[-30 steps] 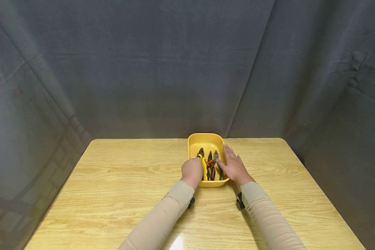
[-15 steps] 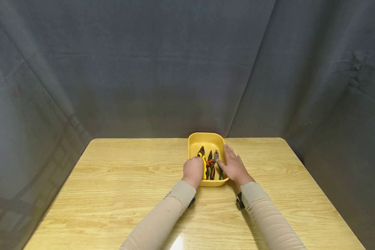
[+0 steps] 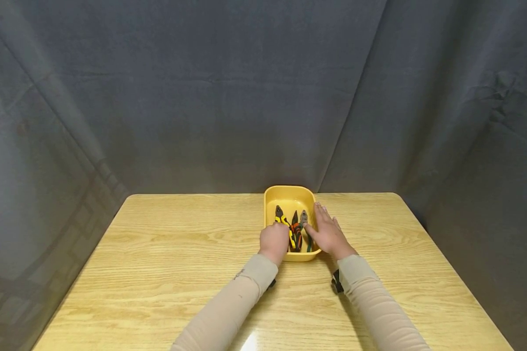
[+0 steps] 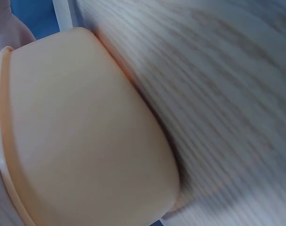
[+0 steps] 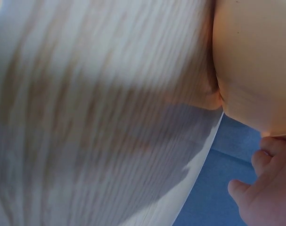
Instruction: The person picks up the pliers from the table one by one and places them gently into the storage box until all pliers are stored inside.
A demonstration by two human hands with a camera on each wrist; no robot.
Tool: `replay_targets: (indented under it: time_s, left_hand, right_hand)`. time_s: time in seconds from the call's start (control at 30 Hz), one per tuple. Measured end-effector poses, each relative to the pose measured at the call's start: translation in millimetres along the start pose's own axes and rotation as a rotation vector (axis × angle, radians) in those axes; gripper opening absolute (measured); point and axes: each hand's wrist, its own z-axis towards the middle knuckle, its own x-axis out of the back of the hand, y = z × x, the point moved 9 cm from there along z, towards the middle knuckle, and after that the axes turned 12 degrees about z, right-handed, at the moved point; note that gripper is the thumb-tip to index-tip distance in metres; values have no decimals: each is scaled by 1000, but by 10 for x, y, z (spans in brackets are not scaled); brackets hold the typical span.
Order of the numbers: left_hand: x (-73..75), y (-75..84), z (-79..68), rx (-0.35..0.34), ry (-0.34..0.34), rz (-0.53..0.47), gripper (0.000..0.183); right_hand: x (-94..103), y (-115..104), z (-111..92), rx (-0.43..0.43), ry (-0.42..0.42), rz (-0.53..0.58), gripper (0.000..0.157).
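In the head view a yellow plastic bin (image 3: 290, 191) stands at the table's far edge, with several pliers inside. My left hand (image 3: 274, 241) reaches over its near left rim, fingers curled round yellow-and-black pliers (image 3: 283, 217) whose jaws point away; its palm side is hidden. Beside these lie orange-and-black pliers (image 3: 296, 229) and green-handled pliers (image 3: 304, 217). My right hand (image 3: 331, 238) holds the bin's right wall, thumb inside and fingers stretched along the outside. The right wrist view shows those fingers (image 5: 267, 183) near the rim. The bin's outer wall (image 4: 86, 127) fills much of the left wrist view.
The wooden table (image 3: 158, 253) spreads out to both sides and in front of the bin. A dark grey curtain (image 3: 202, 97) hangs close behind the table's far edge. Dark wrist cameras show beneath both sleeves.
My left hand has shifted slightly right, and the yellow-and-black pliers have tilted so their jaws lean left and their handles lean right. My right hand has stayed in place.
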Motion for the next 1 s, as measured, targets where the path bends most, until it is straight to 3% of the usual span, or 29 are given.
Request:
replay_targets:
  time_s: [0.2, 0.47, 0.77, 1.0]
  left_hand:
    - [33, -24, -17, 13, 43, -18, 16]
    - [131, -57, -77, 39, 175, -46, 13]
    - [104, -69, -96, 37, 200, -70, 6]
    - [90, -79, -110, 14, 197, -89, 14]
  right_hand:
    - [8, -8, 9, -8, -3, 2, 80]
    - [13, -10, 13, -4, 1, -1, 80]
    - [-4, -2, 15, 5, 2, -6, 80]
    - [-10, 11, 5, 2, 5, -5, 80]
